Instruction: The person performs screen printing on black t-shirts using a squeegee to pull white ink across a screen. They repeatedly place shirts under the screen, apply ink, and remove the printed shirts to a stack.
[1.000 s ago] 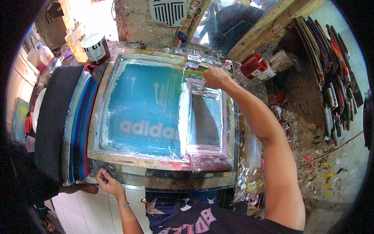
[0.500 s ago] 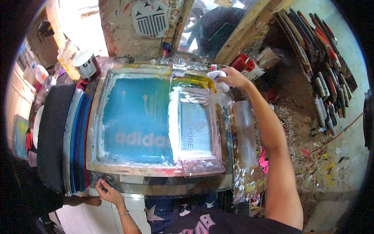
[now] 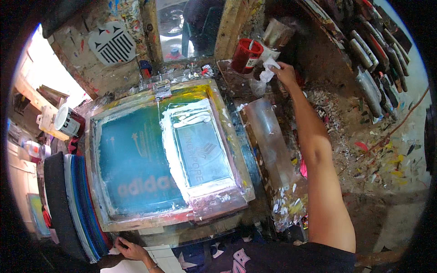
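Observation:
At the far right of the bench, my right hand [image 3: 286, 75] is closed on a crumpled white tissue [image 3: 270, 65]. It is beside a red paint tub [image 3: 246, 56], with a scrap of clear plastic [image 3: 257, 86] just below. My left hand [image 3: 132, 251] hangs low at the near left edge of the bench, its fingers loosely curled and apart, with nothing visible in them. Between my arms lies a wood-framed printing screen [image 3: 136, 150] with teal mesh. White-smeared tape borders a pale window [image 3: 200, 154] on its right side.
A stack of dark and blue fabric [image 3: 77, 204] stands left of the screen. Behind it is a white bucket [image 3: 69, 120]. A clear sheet roll [image 3: 268, 136] lies right of the frame. Squeegees [image 3: 371, 59] hang on the right wall. Another person's arm [image 3: 111, 260] shows near my left hand.
My right hand has carried the tissue away from the screen's far right corner toward the red tub. The view has turned right. My left hand stays low by the near edge.

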A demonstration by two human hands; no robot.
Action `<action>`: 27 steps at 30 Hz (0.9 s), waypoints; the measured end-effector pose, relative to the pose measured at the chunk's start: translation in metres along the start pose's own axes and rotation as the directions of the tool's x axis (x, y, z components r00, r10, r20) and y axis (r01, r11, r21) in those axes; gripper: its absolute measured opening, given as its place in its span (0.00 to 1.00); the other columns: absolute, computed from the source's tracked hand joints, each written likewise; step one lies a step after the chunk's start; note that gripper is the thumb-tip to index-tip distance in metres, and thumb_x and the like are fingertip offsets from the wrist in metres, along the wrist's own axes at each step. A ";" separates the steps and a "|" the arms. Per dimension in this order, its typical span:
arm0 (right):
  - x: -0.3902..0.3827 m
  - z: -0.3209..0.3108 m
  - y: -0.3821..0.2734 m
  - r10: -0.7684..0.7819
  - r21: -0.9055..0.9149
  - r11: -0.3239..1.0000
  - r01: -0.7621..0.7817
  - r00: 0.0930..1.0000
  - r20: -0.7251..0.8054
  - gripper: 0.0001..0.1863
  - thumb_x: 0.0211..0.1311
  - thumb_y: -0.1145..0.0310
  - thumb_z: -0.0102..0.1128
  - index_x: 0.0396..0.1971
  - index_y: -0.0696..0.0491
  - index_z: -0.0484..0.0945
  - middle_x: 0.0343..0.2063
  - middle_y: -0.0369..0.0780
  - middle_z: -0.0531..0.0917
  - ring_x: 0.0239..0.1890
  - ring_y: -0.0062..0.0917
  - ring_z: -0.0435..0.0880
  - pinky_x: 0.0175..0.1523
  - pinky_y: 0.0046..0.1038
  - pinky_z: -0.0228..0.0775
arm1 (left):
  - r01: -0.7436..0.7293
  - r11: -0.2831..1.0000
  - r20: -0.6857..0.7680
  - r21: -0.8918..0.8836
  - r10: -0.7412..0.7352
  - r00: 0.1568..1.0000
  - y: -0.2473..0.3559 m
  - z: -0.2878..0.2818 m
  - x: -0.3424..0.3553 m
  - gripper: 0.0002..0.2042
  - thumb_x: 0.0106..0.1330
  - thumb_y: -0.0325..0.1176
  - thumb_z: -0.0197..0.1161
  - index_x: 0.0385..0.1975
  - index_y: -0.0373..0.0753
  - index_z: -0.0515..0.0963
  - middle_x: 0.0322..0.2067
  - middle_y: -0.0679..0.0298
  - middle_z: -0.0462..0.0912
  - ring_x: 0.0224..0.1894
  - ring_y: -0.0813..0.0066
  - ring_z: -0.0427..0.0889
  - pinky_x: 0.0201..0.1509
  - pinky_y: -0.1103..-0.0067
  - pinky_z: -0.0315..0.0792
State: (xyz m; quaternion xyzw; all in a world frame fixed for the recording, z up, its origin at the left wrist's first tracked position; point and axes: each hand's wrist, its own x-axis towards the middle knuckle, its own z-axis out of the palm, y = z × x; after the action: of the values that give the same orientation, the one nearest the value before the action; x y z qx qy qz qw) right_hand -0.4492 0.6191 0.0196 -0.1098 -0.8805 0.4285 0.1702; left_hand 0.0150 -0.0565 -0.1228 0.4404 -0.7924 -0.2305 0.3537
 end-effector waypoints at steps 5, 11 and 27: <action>-0.016 0.026 0.062 0.055 -0.394 0.916 -0.077 0.996 -0.067 0.21 0.47 0.57 0.76 0.44 0.43 0.90 0.39 0.43 0.90 0.42 0.36 0.89 0.51 0.35 0.77 | -0.085 0.995 -0.008 -0.061 0.085 0.996 -0.005 -0.001 0.004 0.17 0.77 0.39 0.56 0.46 0.26 0.76 0.44 0.52 0.81 0.47 0.60 0.76 0.58 0.70 0.69; -0.012 0.053 0.113 0.034 -0.542 0.826 -0.155 0.973 -0.227 0.18 0.50 0.56 0.72 0.42 0.44 0.90 0.38 0.44 0.89 0.44 0.39 0.88 0.54 0.36 0.78 | -0.043 0.997 0.016 0.061 0.042 0.999 -0.013 -0.004 0.009 0.16 0.77 0.39 0.56 0.45 0.28 0.77 0.44 0.51 0.82 0.46 0.59 0.77 0.56 0.68 0.70; -0.255 -0.008 -0.118 -0.375 0.086 0.917 0.391 0.763 0.527 0.16 0.61 0.69 0.65 0.46 0.60 0.81 0.43 0.45 0.86 0.47 0.33 0.86 0.53 0.32 0.76 | -0.384 0.854 0.354 -0.351 0.501 0.790 0.142 -0.067 -0.012 0.17 0.67 0.31 0.67 0.54 0.32 0.77 0.51 0.55 0.79 0.51 0.61 0.78 0.59 0.69 0.71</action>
State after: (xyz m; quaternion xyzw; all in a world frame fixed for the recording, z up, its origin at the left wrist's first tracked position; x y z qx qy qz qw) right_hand -0.2176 0.4669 0.0650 0.1929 -0.9024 0.3854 0.0010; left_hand -0.0055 0.0222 0.0122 0.1276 -0.8945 -0.3344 0.2677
